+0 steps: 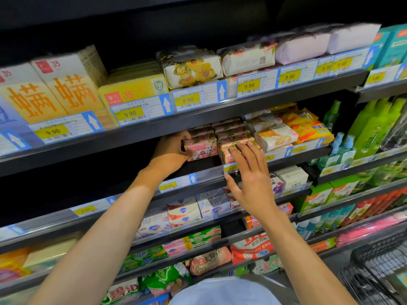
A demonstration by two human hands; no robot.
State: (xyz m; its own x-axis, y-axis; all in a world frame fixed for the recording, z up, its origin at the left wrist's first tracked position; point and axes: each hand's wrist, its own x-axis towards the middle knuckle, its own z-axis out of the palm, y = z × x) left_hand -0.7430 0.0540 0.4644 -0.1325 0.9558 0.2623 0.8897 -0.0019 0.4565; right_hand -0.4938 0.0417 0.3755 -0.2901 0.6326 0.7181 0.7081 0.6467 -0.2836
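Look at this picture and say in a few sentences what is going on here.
A person is working at a shop shelf stocked with soap. The left hand grips a pink Goat Soap pack at the front of its stack. The right hand rests with straight fingers on the neighbouring pink pack. Both packs sit near the shelf's front edge.
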